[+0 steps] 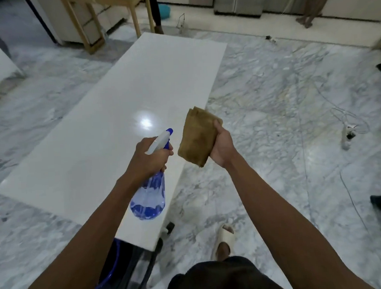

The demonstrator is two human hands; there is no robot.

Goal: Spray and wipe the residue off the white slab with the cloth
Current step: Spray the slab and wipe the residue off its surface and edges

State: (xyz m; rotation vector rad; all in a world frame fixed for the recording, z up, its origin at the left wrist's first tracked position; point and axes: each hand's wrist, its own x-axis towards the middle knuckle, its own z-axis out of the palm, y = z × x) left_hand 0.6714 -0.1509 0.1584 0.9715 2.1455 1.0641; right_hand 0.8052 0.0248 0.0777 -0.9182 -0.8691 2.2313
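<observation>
A long white slab [125,108] lies raised above the marble floor and runs away from me. My left hand [149,158] grips a clear spray bottle [151,196] with blue liquid and a blue-and-white nozzle, held over the slab's near right part with the nozzle aimed at the cloth. My right hand [222,143] holds a folded brown cloth [198,136] upright just past the slab's right edge. No residue shows on the glossy surface, only a light reflection.
A dark stand [130,266] sits under the slab's near end. A wooden table [110,13] stands at the far end. A power strip with cables [348,134] lies on the floor at right. Other people's legs [310,9] appear at the back.
</observation>
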